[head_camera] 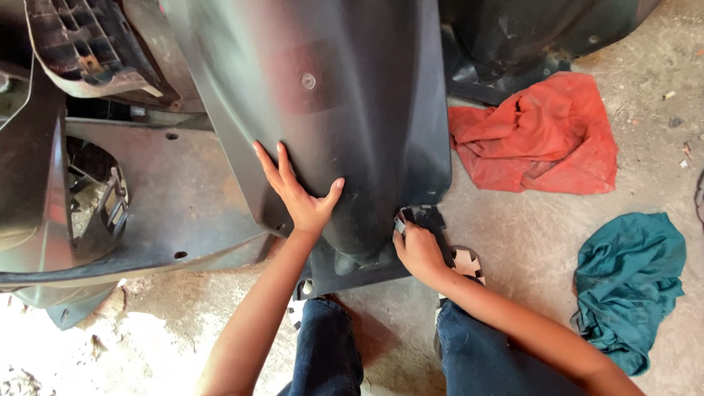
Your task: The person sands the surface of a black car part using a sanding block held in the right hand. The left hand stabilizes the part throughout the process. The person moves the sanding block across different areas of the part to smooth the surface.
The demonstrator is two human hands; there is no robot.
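Note:
A large dark grey plastic body panel [345, 110] from a scooter stands tilted in front of me, its lower edge on the concrete floor. My left hand [297, 192] lies flat on its curved face, fingers spread. My right hand [418, 246] grips the panel's lower right corner, fingers curled around a small black tab [425, 217]. A round screw head [309, 81] shows near the panel's top middle.
Other dark scooter panels [147, 191] lie to the left and behind. A red rag [543, 136] and a teal rag [631, 279] lie on the concrete floor [528, 235] at right. My knees in blue jeans [330, 345] and a patterned sandal [466, 261] are below.

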